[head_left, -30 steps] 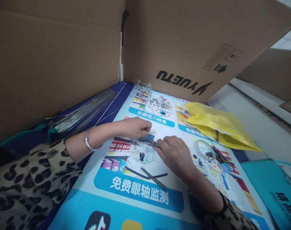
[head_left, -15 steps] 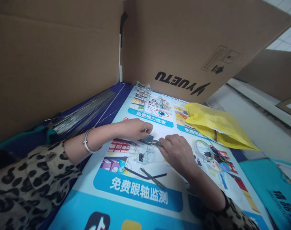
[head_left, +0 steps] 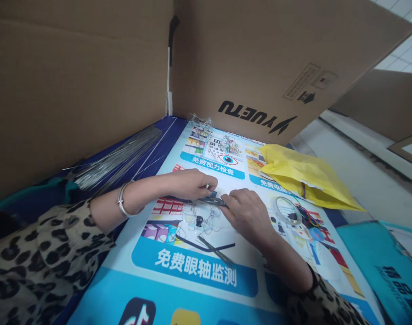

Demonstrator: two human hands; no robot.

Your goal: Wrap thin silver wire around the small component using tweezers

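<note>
My right hand (head_left: 248, 213) is wrapped round a pair of pliers (head_left: 215, 201), whose metal jaws point left toward my other hand. Just left of the jaws, my left hand (head_left: 196, 184) is closed in a pinch; what sits between its fingertips is too small to make out, though thin wire lies close by. Below the pliers spreads a flower-like shape of thin bent wire (head_left: 211, 221) on the printed poster (head_left: 206, 298). Nearer to me lies a small bundle of short green wires (head_left: 215, 251).
Long straight silvery wires (head_left: 119, 155) lie at the left. Tangled wire pieces (head_left: 201, 125) are at the back by the cardboard wall (head_left: 260, 54). On the right are a clear tape roll (head_left: 289, 211), coloured wires (head_left: 309, 216), a yellow bag (head_left: 304, 174) and a teal packet (head_left: 372, 257).
The pliers' handles and jaws look closer together and turned slightly. My right hand has shifted a little left; my left hand stays nearly in place, and more of the wire shape shows below.
</note>
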